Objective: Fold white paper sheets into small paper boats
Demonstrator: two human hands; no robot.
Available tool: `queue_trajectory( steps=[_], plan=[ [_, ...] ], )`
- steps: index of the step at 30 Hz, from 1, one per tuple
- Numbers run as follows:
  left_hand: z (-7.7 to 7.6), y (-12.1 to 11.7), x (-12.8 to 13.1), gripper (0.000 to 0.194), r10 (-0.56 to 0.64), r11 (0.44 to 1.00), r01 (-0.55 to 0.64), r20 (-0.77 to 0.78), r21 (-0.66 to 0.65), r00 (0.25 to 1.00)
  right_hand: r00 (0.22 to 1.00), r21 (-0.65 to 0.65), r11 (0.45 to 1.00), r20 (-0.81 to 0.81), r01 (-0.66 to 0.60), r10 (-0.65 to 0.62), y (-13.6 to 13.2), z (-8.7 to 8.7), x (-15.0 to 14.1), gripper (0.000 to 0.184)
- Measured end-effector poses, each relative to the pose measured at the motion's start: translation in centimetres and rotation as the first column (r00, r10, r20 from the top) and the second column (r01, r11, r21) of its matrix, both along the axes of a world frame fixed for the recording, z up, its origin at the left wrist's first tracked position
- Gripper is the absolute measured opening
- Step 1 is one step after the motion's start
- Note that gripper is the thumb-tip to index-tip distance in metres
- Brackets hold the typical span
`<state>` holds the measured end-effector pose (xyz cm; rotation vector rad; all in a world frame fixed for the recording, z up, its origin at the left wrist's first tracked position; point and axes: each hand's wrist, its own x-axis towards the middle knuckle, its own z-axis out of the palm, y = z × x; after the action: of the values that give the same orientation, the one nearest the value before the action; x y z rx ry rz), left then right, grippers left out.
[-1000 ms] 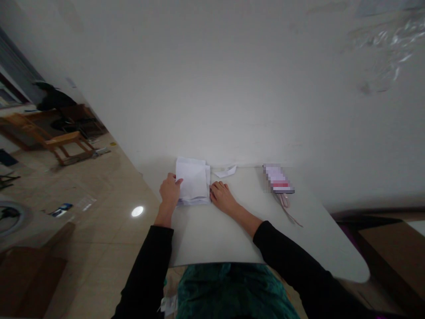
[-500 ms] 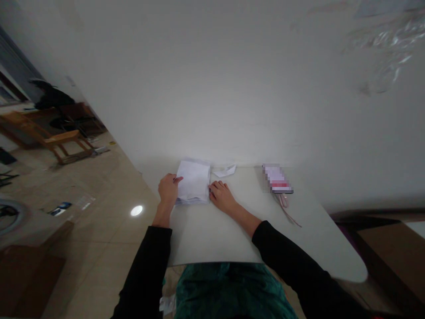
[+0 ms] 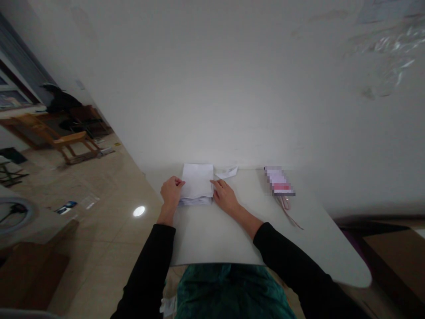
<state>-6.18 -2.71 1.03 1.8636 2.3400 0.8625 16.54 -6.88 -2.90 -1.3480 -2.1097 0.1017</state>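
Note:
A stack of white paper sheets (image 3: 195,201) lies on the white table (image 3: 215,239) in front of me, close to the wall. The top sheet of paper (image 3: 198,180) sits slightly askew, so the uneven lower edges of the pages beneath show at the near side. My left hand (image 3: 171,191) is closed, thumb and fingers pinching the left edge of the top sheet. On the opposite side, my right hand (image 3: 225,195) grips the right edge, its index fingertip on the paper and its thumb hidden from view.
A folded paper scrap (image 3: 227,173) lies just right of the stack. Farther right is a phone (image 3: 279,180), its screen blurred out, with a pink strap (image 3: 286,206). The wall (image 3: 212,88) bounds the table's far side. A wooden chair (image 3: 68,139) stands on the floor at left.
The top sheet now lies flatter and squarer to me, with more page edges showing below it. My left hand's fingers have drawn together, and my right index finger has come onto the paper edge.

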Motion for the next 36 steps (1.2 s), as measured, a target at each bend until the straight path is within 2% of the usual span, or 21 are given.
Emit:
queue_trajectory(
  steps=[3, 6, 11, 17, 20, 22, 24, 26, 28, 30, 32, 34, 36],
  plan=[
    [-0.1, 0.1, -0.1, 0.016, -0.002, 1.0, 0.003, -0.024, 0.01, 1.0, 0.999, 0.02, 0.998, -0.002, -0.052, 0.052, 0.2, -0.4, 0.1, 0.037],
    [-0.2, 0.1, -0.2, 0.032, 0.023, 0.998, -0.02, -0.055, 0.06, 0.998, 0.998, 0.028, 0.997, -0.019, -0.067, 0.067, 0.6, -0.9, 0.2, 0.034],
    [-0.7, 0.2, -0.6, 0.017, -0.009, 1.0, 0.009, 0.029, 0.003, 1.0, 0.993, 0.045, 0.995, -0.077, -0.09, 0.094, 1.2, -1.5, 0.5, 0.022],
    [-0.6, 1.0, -1.1, 0.013, -0.046, 0.992, 0.025, 0.18, 0.121, 0.983, 0.985, 0.064, 0.991, -0.12, -0.115, 0.122, 1.4, -1.7, 0.7, 0.015],
    [0.1, 1.0, -1.3, 0.016, -0.005, 0.981, -0.037, 0.219, 0.188, 0.976, 0.982, 0.08, 0.99, -0.138, -0.116, 0.126, 1.3, -1.8, 0.6, 0.014],
    [0.7, 0.8, -1.4, 0.017, 0.02, 0.943, -0.113, 0.285, 0.313, 0.958, 0.978, 0.101, 0.989, -0.165, -0.109, 0.125, 1.0, -1.6, 0.6, 0.018],
    [1.2, 0.5, -1.2, 0.014, -0.013, 0.883, -0.156, 0.356, 0.442, 0.934, 0.969, 0.133, 0.986, -0.208, -0.105, 0.131, 0.6, -1.0, 0.6, 0.03],
    [1.6, 0.2, -0.6, 0.011, -0.084, 0.859, -0.131, 0.389, 0.496, 0.918, 0.952, 0.164, 0.979, -0.261, -0.119, 0.159, 0.1, -0.1, 0.7, 0.044],
    [1.9, -0.3, 0.5, 0.013, -0.151, 0.866, -0.08, 0.409, 0.494, 0.9, 0.925, 0.179, 0.975, -0.333, -0.13, 0.184, -0.5, 1.1, 1.2, 0.056],
    [2.0, -0.9, 2.1, 0.017, -0.265, 0.876, 0.003, 0.475, 0.483, 0.839, 0.901, 0.187, 0.973, -0.386, -0.134, 0.198, -1.1, 2.1, 1.9, 0.064],
    [2.0, -1.6, 4.1, 0.025, -0.317, 0.893, 0.041, 0.562, 0.448, 0.764, 0.89, 0.18, 0.972, -0.404, -0.15, 0.212, -1.6, 2.9, 3.1, 0.067],
    [1.9, -2.3, 6.1, 0.038, -0.371, 0.911, 0.125, 0.65, 0.393, 0.663, 0.883, 0.174, 0.967, -0.401, -0.186, 0.242, -2.1, 3.4, 4.4, 0.066],
    [1.7, -3.0, 7.9, 0.047, -0.441, 0.897, 0.251, 0.72, 0.363, 0.535, 0.868, 0.196, 0.958, -0.414, -0.212, 0.276, -2.4, 3.7, 5.9, 0.056]
  ],
)
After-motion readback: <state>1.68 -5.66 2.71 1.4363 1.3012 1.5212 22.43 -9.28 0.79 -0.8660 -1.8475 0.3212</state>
